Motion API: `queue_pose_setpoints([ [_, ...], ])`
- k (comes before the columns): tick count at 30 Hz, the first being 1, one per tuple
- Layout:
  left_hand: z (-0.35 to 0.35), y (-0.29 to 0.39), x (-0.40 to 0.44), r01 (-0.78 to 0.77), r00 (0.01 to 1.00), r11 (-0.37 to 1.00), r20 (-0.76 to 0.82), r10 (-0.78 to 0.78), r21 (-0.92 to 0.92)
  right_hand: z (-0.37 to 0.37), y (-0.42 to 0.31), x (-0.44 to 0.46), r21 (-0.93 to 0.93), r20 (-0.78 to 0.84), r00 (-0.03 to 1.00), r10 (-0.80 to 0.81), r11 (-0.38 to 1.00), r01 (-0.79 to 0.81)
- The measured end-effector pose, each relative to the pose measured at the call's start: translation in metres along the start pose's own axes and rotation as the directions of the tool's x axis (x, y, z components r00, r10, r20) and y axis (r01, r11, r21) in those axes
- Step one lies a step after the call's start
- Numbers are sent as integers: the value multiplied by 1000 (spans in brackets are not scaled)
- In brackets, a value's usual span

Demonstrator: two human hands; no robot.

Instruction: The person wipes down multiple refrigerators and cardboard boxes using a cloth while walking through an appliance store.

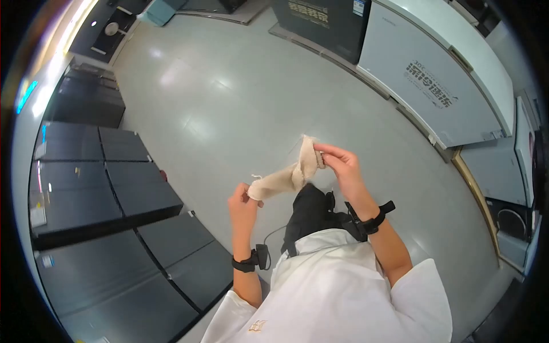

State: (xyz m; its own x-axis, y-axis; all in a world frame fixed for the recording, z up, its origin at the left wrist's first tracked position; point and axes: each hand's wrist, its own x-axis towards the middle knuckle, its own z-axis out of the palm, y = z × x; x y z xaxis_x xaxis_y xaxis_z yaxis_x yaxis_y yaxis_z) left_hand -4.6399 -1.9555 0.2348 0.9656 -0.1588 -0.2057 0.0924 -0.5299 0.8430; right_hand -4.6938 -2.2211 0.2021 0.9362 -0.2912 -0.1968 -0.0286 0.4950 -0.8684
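Observation:
A strip of beige cloth (280, 180), folded and bunched with loose threads at its edges, is stretched between my two hands above the floor. Whether it is a sock, a glove or a rag I cannot tell. My left hand (243, 201) pinches its lower left end between thumb and fingers. At the upper right end, my right hand (342, 164) grips a folded edge, with the fingers closed on it. Each wrist wears a black strap, the left strap (251, 260) with a small box and a cable, the right strap (372, 222) with a black device.
Dark refrigerators (86, 188) line the left side. White chest freezers (434, 68) and a dark chest (323, 23) stand along the far right side on low bases. A front-loading washer (510, 223) is at the right edge. Glossy grey floor (229, 103) lies between the rows.

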Motion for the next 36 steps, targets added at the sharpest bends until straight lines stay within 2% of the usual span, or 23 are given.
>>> queue_pose_setpoints([
  [2,10,-1,58,-6,994,993,104,18,-122,-14,-7,45,-10,-48,999,-19,1000,19],
  [5,26,5,140,-84,981,981,159,112,-174,-43,-15,115,-30,-136,991,-18,999,14],
  [8,44,26,244,-71,976,966,182,118,-247,-64,-38,205,27,-199,980,-2,1000,8],
  [10,56,53,313,31,972,970,235,28,-242,-69,-58,259,63,-235,971,-32,997,48],
  [11,66,68,347,71,970,966,244,-8,-249,-69,-70,283,-13,-279,959,-47,999,45],
  [13,89,96,418,35,974,972,224,18,-232,-70,-95,341,-166,-350,930,-111,985,55],
  [14,97,108,447,31,974,978,226,17,-206,-74,-107,366,-153,-351,927,-130,985,81],
  [17,130,172,525,23,977,955,210,41,-295,-87,-131,424,-106,-383,908,-167,985,137],
  [19,154,204,583,-73,975,938,172,137,-338,-103,-148,469,-112,-419,875,-241,971,213],
  [22,191,243,665,-197,962,922,117,248,-332,-124,-182,533,-6,-507,833,-221,967,253],
  [29,315,356,869,-396,910,907,69,408,-142,-196,-254,722,-164,-667,682,-300,952,259],
  [32,387,410,979,-571,817,819,51,574,-61,-231,-290,814,-250,-705,592,-390,918,307],
  [33,416,430,1018,-682,724,731,111,681,-27,-243,-303,850,-284,-706,561,-433,898,336],
  [34,441,445,1050,-775,622,631,173,764,0,-265,-299,894,-450,-698,472,-539,842,297],
  [35,463,449,1076,-803,591,589,256,765,94,-282,-285,934,-605,-656,388,-647,758,243],
  [36,483,447,1096,-833,552,526,334,764,172,-286,-278,964,-776,-556,421,-717,629,48],
])
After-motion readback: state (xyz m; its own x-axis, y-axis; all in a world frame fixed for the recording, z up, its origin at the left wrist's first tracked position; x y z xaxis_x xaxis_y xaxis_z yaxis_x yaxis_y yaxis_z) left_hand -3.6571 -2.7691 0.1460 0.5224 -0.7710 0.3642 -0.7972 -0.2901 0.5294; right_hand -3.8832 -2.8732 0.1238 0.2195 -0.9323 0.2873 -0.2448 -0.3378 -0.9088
